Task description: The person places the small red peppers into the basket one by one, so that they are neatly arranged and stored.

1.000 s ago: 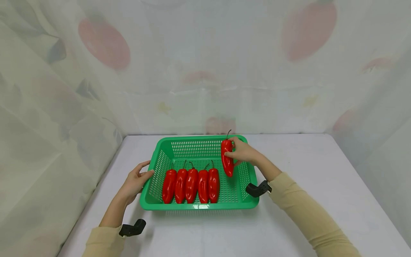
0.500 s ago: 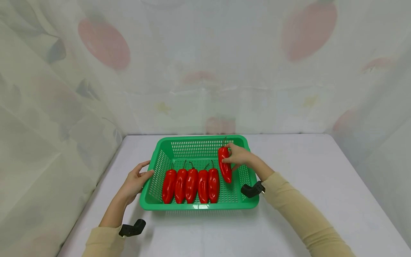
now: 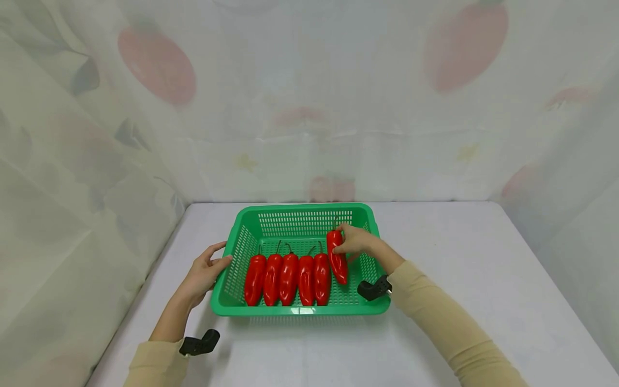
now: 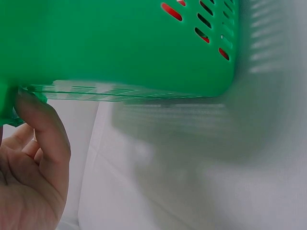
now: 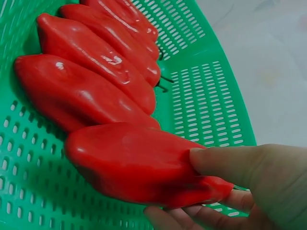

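In the head view a green plastic basket with slotted walls stands on the table. Several glossy red peppers with dark stems lie side by side in its left and middle part. My right hand pinches one more red pepper between thumb and fingers, inside the basket and just right of the row. The right wrist view has this held pepper close beside its neighbour, the thumb across its stem end. At the basket's left side my left hand grips the rim, fingers partly hidden beneath it in the left wrist view.
The white-covered table extends on both sides of the basket. A pale patterned curtain hangs behind and along the sides. A black wrist camera on the right sleeve overlaps the basket's right wall.
My right hand has lowered the pepper into the basket, bringing it nearer and slightly left, beside the row. The left hand, the basket and the other peppers have stayed in place.
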